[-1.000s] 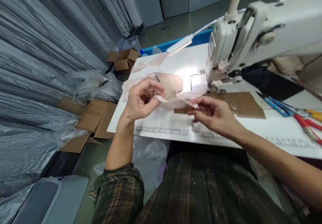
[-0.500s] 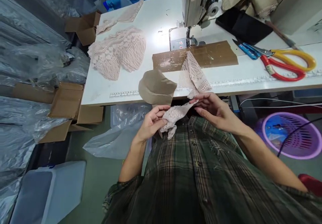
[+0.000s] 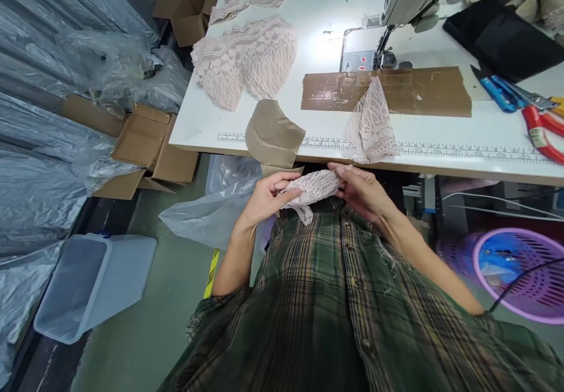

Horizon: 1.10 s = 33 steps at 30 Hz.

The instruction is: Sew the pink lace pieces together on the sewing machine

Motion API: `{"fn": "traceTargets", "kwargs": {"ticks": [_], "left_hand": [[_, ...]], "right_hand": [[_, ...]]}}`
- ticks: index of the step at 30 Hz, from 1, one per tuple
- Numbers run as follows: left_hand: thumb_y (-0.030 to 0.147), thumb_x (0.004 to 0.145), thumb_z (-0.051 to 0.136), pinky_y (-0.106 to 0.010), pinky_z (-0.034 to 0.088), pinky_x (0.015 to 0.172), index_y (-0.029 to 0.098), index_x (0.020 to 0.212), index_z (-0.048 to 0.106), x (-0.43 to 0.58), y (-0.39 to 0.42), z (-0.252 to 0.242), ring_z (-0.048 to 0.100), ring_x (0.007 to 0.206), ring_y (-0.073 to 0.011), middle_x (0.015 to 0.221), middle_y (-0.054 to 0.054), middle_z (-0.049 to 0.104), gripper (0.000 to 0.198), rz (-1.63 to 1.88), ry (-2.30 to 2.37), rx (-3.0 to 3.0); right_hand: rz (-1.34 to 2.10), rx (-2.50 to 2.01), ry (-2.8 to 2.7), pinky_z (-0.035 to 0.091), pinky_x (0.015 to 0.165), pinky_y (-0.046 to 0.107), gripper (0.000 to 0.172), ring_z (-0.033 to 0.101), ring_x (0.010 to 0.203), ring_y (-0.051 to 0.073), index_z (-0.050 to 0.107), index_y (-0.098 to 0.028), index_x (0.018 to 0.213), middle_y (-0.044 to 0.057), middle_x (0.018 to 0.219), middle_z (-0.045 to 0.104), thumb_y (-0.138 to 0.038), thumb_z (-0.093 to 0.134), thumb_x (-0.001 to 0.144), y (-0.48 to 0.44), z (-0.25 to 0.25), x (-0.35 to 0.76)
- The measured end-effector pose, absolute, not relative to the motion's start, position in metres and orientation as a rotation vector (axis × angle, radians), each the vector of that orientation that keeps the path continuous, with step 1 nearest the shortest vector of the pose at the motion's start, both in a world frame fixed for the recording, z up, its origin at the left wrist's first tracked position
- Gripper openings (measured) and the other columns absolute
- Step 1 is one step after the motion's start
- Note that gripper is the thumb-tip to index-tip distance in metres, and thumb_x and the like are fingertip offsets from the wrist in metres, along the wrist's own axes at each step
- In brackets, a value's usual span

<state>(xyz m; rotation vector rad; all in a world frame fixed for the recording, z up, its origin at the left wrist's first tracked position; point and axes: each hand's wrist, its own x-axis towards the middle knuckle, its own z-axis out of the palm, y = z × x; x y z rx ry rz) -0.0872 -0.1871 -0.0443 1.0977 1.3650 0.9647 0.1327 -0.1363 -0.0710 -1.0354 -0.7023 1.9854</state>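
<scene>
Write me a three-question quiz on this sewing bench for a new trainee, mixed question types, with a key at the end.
1. True or false: the left hand and the right hand are both on the same bunched lace piece.

2. Which of these overlaps the brown strip?
a) the red-handled scissors
b) the folded lace piece
c) the black sheet

3. Fill in the blank: the purple basket is nearer the ____ hand.

Key: 1 true; 2 b; 3 right.
</scene>
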Motion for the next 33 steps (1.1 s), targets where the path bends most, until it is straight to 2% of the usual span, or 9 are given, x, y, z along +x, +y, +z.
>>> {"fn": "traceTargets", "kwargs": {"ticks": [6,9,13,22,33], "left_hand": [[0.048,0.067,0.089,-0.025,0.054,0.069,0.011,0.112,0.073,-0.092,-0.190,-0.057,0.067,0.072,-0.0160,0.077,-0.006,0.077,0.060,0.995,1.382,1.026],[0.046,0.066,0.089,-0.023,0.054,0.067,0.011,0.109,0.075,-0.094,-0.189,-0.060,0.067,0.070,-0.0150,0.078,-0.006,0.078,0.057,0.997,1.371,1.018],[0.042,0.067,0.089,-0.022,0.053,0.065,0.012,0.104,0.077,-0.096,-0.188,-0.061,0.067,0.070,-0.0134,0.084,-0.007,0.079,0.049,1.010,1.357,1.031],[0.046,0.072,0.086,-0.019,0.049,0.057,0.013,0.096,0.079,-0.101,-0.189,-0.063,0.066,0.064,-0.0116,0.081,-0.007,0.078,0.041,1.045,1.290,1.023],[0.048,0.073,0.085,-0.019,0.047,0.053,0.013,0.088,0.079,-0.102,-0.191,-0.054,0.063,0.060,-0.0113,0.076,-0.006,0.076,0.038,1.041,1.343,1.056]], "right_hand": [[1.976,-0.963,-0.727,0.054,0.093,0.036,0.032,0.071,0.097,0.018,0.078,-0.025,0.091,0.003,0.096,0.078,-0.050,0.083,0.071,-0.132,-0.077,0.122],[1.975,-0.946,-0.740,0.056,0.091,0.040,0.035,0.073,0.096,0.022,0.078,-0.024,0.092,0.005,0.094,0.079,-0.052,0.082,0.072,-0.134,-0.077,0.123],[1.911,-0.962,-0.796,0.056,0.092,0.039,0.033,0.073,0.097,0.021,0.078,-0.025,0.092,0.005,0.093,0.079,-0.052,0.080,0.074,-0.134,-0.076,0.126],[1.903,-0.973,-0.786,0.055,0.095,0.041,0.036,0.070,0.109,0.024,0.077,-0.024,0.094,0.006,0.094,0.079,-0.054,0.076,0.076,-0.134,-0.069,0.125],[1.955,-0.968,-0.795,0.057,0.092,0.041,0.047,0.070,0.109,0.026,0.076,-0.021,0.094,0.010,0.099,0.078,-0.063,0.067,0.077,-0.136,-0.064,0.124]]}}
